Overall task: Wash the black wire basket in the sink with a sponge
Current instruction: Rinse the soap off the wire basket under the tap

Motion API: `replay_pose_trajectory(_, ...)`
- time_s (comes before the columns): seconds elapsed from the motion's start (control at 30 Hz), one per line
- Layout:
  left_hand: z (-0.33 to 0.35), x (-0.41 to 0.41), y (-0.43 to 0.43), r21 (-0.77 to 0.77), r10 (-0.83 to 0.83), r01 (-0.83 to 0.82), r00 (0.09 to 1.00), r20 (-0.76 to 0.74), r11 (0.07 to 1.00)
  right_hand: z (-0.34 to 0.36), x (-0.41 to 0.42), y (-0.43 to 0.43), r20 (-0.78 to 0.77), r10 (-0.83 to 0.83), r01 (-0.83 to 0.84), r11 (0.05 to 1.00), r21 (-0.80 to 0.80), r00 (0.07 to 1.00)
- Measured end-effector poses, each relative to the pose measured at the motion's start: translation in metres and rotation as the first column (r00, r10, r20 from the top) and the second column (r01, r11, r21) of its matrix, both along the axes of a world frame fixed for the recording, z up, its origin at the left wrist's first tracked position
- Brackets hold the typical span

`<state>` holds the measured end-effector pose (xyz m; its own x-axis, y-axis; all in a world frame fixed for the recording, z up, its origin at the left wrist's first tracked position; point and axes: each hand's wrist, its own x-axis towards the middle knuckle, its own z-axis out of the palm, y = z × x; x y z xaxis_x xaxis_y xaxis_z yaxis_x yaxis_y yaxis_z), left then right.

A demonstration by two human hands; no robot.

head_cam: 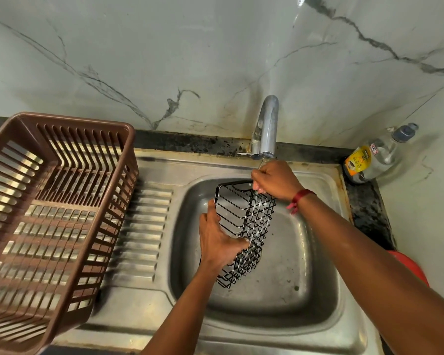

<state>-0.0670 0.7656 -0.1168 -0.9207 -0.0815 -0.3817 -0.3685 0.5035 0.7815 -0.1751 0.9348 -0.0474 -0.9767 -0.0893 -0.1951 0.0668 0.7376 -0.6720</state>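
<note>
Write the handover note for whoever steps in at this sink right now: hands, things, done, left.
Left hand: grips the long side of the black wire basket, thumb hooked over the wires.
Right hand: fingers curled round the basket's top end, just under the tap.
Basket: held tilted above the sink basin, not resting in it.
Done: the basket's wires glint white; water or suds, cannot tell.
Left: no sponge is in view, so find one, scrub, then rinse. The brown dish rack on the drainboard looks like a likely spot for drying.
</note>
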Motion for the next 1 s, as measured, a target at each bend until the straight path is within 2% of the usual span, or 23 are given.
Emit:
replay_pose_trajectory(0.1,-0.001,-0.001,0.0,0.004,-0.007,0.007,1.0,-0.004,1.0,0.012,0.005,-0.013,0.017,0.082,-0.076,0.97,-0.23,0.996)
replay_pose_trajectory(0.17,0.001,0.0,0.001,0.005,-0.012,0.013,1.0,-0.005,1.0,0.014,0.008,-0.018,0.025,0.123,-0.111,0.952,-0.285,0.992)
replay_pose_trajectory(0.2,0.001,0.0,0.0,0.008,-0.012,0.012,1.0,-0.01,1.0,0.01,0.007,-0.015,0.009,0.117,-0.111,0.963,-0.247,0.993)
replay_pose_trajectory(0.3,0.001,0.003,-0.004,0.013,0.024,-0.023,0.999,-0.043,1.0,-0.008,0.002,0.005,-0.091,0.064,-0.057,0.995,0.078,0.994)
replay_pose_trajectory(0.4,0.0,0.005,-0.007,0.016,0.018,-0.017,0.998,-0.062,1.0,-0.013,0.006,0.012,-0.096,0.016,-0.013,0.999,0.032,0.995)
replay_pose_trajectory(0.47,0.0,0.005,-0.007,0.022,-0.012,0.014,0.997,-0.081,1.0,-0.014,0.01,0.005,-0.087,0.126,-0.122,0.991,0.055,0.988)
replay_pose_trajectory(0.53,0.002,0.006,-0.007,0.026,-0.042,0.046,0.991,-0.13,0.999,-0.013,0.014,-0.008,0.006,0.284,-0.284,0.957,0.06,0.959)
replay_pose_trajectory(0.6,0.002,0.007,-0.007,0.038,-0.049,0.056,0.985,-0.168,0.998,-0.011,0.019,-0.017,0.089,0.358,-0.366,0.925,0.105,0.93)
replay_pose_trajectory(0.73,-0.002,0.01,-0.011,0.037,-0.052,0.06,0.98,-0.192,0.997,-0.017,0.016,-0.008,0.236,0.338,-0.38,0.91,0.163,0.911)
replay_pose_trajectory(0.87,-0.004,0.017,-0.016,0.058,-0.052,0.063,0.983,-0.176,0.996,-0.017,0.014,0.009,0.35,0.204,-0.234,0.971,0.043,0.914)
replay_pose_trajectory(0.93,-0.004,0.019,-0.015,0.062,-0.061,0.071,0.986,-0.156,0.996,-0.014,0.016,0.005,0.35,0.222,-0.29,0.945,0.153,0.91)
replay_pose_trajectory(1.0,-0.003,0.02,-0.013,0.069,-0.072,0.082,0.987,-0.146,0.994,-0.011,0.021,-0.006,0.323,0.299,-0.391,0.88,0.271,0.898)
